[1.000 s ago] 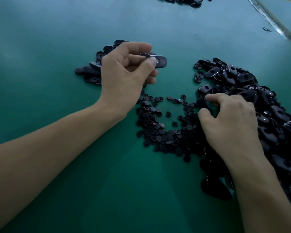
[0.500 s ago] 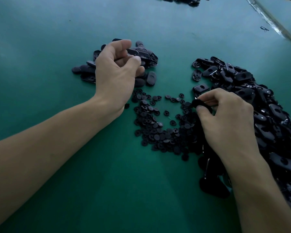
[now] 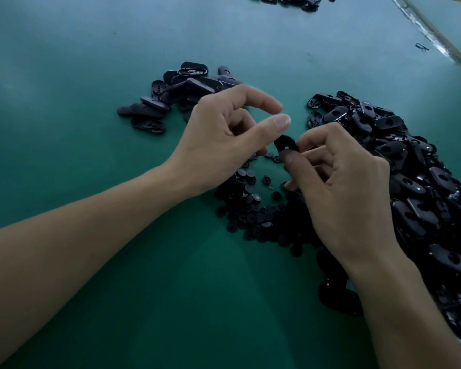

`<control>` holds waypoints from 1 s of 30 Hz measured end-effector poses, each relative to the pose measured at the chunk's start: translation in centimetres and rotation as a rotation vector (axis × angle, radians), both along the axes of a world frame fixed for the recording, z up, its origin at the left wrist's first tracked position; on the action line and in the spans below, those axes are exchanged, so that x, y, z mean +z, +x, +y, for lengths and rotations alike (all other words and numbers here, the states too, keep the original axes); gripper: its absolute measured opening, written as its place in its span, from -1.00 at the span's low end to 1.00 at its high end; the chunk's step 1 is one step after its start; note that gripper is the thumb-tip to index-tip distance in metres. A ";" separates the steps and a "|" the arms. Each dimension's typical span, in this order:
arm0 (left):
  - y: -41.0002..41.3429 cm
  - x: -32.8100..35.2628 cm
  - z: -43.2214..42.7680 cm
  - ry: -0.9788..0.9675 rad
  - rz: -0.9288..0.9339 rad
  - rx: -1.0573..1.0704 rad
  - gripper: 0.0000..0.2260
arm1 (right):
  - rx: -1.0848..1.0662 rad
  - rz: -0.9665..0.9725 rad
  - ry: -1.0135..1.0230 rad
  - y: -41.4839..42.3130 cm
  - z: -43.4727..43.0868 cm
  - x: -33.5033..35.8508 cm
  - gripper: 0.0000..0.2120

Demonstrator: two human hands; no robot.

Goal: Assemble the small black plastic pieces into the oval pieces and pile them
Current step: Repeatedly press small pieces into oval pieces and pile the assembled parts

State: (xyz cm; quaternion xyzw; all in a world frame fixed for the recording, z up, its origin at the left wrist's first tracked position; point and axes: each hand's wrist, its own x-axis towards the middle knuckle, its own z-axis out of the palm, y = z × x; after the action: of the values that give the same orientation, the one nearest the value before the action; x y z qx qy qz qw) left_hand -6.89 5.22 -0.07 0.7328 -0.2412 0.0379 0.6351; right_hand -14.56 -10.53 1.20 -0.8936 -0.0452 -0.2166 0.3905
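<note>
A second earlier our left hand (image 3: 221,145) was holding a finished part over the finished pile (image 3: 171,102) at the far left. It had since let that part go and come back to the middle of the green table (image 3: 117,288). Meanwhile our right hand (image 3: 343,187) had lifted a fresh oval piece (image 3: 284,144) out of the heap of oval pieces (image 3: 415,177) on the right. We judged that one cycle was closed and the next had begun, with the oval ready but no insert yet fitted.

The left hand hung loosely curled above the scatter of small round pieces (image 3: 250,211). Its thumb and forefinger stood apart with nothing between them that we could see, though its lower fingers were hidden from us. The thumb tip was just beside the oval piece, and we could not tell whether they touched.

The right hand pinched the oval piece between thumb and forefinger, the other fingers curled beneath. The piece was held clear of the table in the middle, between the two hands and above the small round pieces.
</note>
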 end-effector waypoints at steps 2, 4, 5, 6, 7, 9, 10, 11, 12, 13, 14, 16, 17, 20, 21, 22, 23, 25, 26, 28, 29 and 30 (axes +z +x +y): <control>0.0 -0.1 0.0 -0.001 0.012 -0.030 -0.88 | 0.005 -0.023 -0.012 0.0 0.0 -0.1 -0.88; -0.1 -0.2 -0.1 -0.007 0.026 -0.064 -0.92 | -0.003 -0.054 -0.022 0.0 0.0 0.0 -0.90; -0.1 -0.1 -0.1 -0.009 0.030 -0.078 -0.93 | -0.010 -0.066 -0.024 0.0 0.0 0.0 -0.90; -0.1 -0.1 -0.1 -0.010 0.028 -0.092 -0.94 | -0.018 -0.075 -0.024 0.0 0.0 0.0 -0.89; -0.1 -0.1 -0.1 -0.006 0.018 -0.107 -0.95 | -0.023 -0.081 -0.024 0.0 -0.1 -0.1 -0.89; -0.1 -0.1 0.0 0.015 -0.021 -0.130 -0.96 | -0.027 -0.087 -0.019 0.1 -0.2 -0.2 -0.89; -0.1 -0.1 0.0 0.031 -0.037 -0.139 -0.96 | -0.032 -0.090 -0.009 0.1 -0.2 -0.2 -0.89; -0.2 -0.1 0.0 0.044 -0.047 -0.146 -0.95 | -0.038 -0.091 0.006 0.1 -0.2 -0.2 -0.88; -0.1 -0.2 0.0 0.051 -0.053 -0.151 -0.94 | -0.043 -0.090 0.021 0.1 -0.2 -0.2 -0.89; -0.1 -0.2 0.0 0.053 -0.057 -0.154 -0.93 | -0.046 -0.083 0.032 0.1 -0.3 -0.1 -0.89; -0.1 -0.3 -0.1 0.053 -0.059 -0.151 -0.92 | -0.046 -0.068 0.041 0.2 -0.3 -0.1 -0.87; 0.1 -0.4 0.0 0.036 -0.054 -0.139 -0.89 | -0.038 -0.027 0.077 0.2 -0.5 0.0 -0.80; 0.2 -0.5 0.0 0.019 -0.048 -0.131 -0.88 | -0.037 -0.010 0.101 0.2 -0.5 0.0 -0.75; 0.4 -0.5 0.0 -0.024 -0.044 -0.110 -0.86 | -0.059 -0.002 0.155 0.3 -0.5 0.0 -0.74; 0.4 -0.5 -0.1 -0.030 -0.044 -0.111 -0.86 | -0.069 -0.006 0.162 0.3 -0.5 0.0 -0.76; 0.4 -0.5 -0.1 -0.031 -0.046 -0.114 -0.86 | -0.078 -0.009 0.164 0.3 -0.5 0.0 -0.79; 0.4 -0.5 -0.1 -0.029 -0.050 -0.115 -0.87 | -0.085 -0.010 0.163 0.4 -0.5 0.0 -0.81; 0.3 -0.4 -0.1 -0.026 -0.056 -0.115 -0.87 | -0.093 -0.011 0.158 0.4 -0.5 0.1 -0.83; 0.3 -0.4 -0.1 -0.026 -0.057 -0.115 -0.87 | -0.095 -0.011 0.160 0.4 -0.5 0.1 -0.83; 0.3 -0.3 -0.1 -0.026 -0.052 -0.114 -0.86 | -0.100 -0.010 0.170 0.4 -0.5 0.2 -0.83; 0.2 -0.3 -0.1 -0.025 -0.042 -0.114 -0.84 | -0.105 -0.009 0.179 0.4 -0.6 0.2 -0.84; 0.2 -0.2 0.0 -0.025 -0.030 -0.117 -0.81 | -0.111 -0.006 0.191 0.4 -0.6 0.2 -0.85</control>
State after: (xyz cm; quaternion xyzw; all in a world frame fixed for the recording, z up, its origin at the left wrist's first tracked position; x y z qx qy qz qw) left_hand -6.66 5.19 -0.31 0.7089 -0.2926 0.0145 0.6416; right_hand -14.15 -11.14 1.42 -0.8528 0.0240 -0.2437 0.4612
